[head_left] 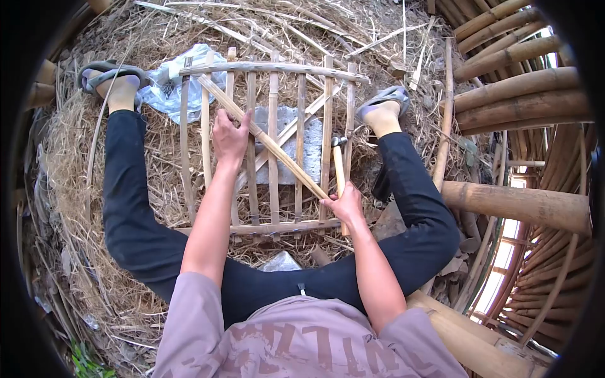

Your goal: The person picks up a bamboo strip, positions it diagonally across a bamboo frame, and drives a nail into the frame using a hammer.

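A bamboo lattice frame (273, 170) of several upright slats between two crosswise rails lies between my legs. A loose bamboo strip (283, 156) runs slantwise over it, from upper left to lower right. My left hand (229, 140) is closed on this strip near its upper part. My right hand (345, 205) is closed round the handle of a hammer (339, 165), whose head points away from me. Its thumb and fingertips also touch the strip's lower end. Another diagonal strip (320, 104) passes behind the slats, crossing the other way.
A grey slab (309, 157) lies beneath the frame. A clear plastic bag (165, 94) is near my left foot. Dry straw (82, 201) covers the ground. Thick bamboo poles (517, 205) and a bamboo wall stand to the right.
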`<state>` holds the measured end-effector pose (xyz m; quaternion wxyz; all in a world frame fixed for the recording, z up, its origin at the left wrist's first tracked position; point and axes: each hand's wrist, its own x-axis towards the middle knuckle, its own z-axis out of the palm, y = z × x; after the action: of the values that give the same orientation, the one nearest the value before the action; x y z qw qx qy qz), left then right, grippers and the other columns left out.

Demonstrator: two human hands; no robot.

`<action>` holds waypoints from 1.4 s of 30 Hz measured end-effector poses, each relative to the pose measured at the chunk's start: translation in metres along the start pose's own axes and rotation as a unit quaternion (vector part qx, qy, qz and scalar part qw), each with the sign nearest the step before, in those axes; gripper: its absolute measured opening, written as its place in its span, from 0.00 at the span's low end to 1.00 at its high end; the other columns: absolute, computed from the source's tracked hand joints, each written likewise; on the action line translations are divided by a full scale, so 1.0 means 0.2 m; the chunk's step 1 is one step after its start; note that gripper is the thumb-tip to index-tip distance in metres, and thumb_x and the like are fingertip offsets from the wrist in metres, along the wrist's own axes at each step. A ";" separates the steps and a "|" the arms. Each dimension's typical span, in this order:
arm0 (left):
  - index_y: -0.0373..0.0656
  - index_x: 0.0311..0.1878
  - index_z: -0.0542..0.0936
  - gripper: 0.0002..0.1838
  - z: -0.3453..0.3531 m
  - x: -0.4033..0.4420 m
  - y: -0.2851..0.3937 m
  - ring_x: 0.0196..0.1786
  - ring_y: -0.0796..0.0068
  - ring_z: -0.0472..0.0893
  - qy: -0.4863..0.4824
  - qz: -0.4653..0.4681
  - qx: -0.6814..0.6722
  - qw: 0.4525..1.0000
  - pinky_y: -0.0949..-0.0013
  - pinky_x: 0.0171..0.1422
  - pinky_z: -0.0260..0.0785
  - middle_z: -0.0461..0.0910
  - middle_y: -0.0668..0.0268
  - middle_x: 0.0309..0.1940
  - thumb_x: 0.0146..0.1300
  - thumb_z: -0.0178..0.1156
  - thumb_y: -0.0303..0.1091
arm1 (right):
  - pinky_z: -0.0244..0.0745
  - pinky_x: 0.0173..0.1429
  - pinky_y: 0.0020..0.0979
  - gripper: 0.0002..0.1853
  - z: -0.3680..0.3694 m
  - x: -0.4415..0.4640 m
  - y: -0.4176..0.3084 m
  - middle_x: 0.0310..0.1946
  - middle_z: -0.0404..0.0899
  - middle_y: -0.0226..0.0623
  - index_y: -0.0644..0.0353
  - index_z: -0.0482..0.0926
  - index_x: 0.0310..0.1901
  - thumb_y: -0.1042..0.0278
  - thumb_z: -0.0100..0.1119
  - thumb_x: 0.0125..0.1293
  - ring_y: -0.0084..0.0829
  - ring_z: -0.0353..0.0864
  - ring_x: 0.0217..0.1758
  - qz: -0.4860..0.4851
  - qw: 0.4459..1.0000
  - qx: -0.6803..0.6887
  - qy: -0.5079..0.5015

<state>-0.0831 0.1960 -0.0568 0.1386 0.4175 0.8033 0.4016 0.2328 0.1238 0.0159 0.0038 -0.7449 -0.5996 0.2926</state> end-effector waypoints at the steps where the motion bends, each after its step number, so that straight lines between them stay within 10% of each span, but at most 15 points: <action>1: 0.36 0.39 0.72 0.31 0.00 0.00 0.00 0.37 0.46 0.82 -0.007 -0.003 0.004 1.000 0.47 0.44 0.75 0.79 0.50 0.33 0.64 0.71 0.59 | 0.84 0.45 0.37 0.32 0.00 0.01 0.01 0.35 0.86 0.44 0.70 0.77 0.46 0.63 0.88 0.45 0.37 0.89 0.38 0.006 1.000 -0.009 -0.004; 12: 0.36 0.37 0.73 0.30 -0.01 0.02 0.01 0.32 0.51 0.81 0.008 0.015 -0.018 1.000 0.51 0.41 0.75 0.79 0.53 0.29 0.62 0.73 0.56 | 0.78 0.37 0.44 0.20 -0.06 0.03 -0.04 0.24 0.81 0.45 0.65 0.77 0.32 0.61 0.80 0.56 0.44 0.83 0.26 -0.006 0.971 0.157 0.183; 35: 0.38 0.31 0.76 0.32 0.08 0.19 0.00 0.24 0.70 0.75 0.004 0.034 0.007 0.999 0.62 0.31 0.70 0.76 0.64 0.21 0.59 0.75 0.61 | 0.79 0.38 0.44 0.16 0.03 0.09 0.01 0.25 0.81 0.48 0.68 0.75 0.36 0.69 0.75 0.56 0.47 0.85 0.29 -0.006 0.974 0.177 0.139; 42: 0.39 0.30 0.76 0.33 0.06 0.21 0.05 0.24 0.74 0.74 0.006 0.047 0.014 0.999 0.64 0.32 0.69 0.75 0.67 0.21 0.58 0.75 0.64 | 0.82 0.47 0.43 0.30 -0.12 0.07 0.06 0.35 0.84 0.54 0.71 0.76 0.45 0.62 0.85 0.49 0.49 0.88 0.40 0.065 0.986 0.081 0.127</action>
<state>-0.0961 0.2391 -0.0518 0.1085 0.4543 0.7889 0.3993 0.2555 0.1411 0.0265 0.1210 -0.8106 -0.5190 0.2428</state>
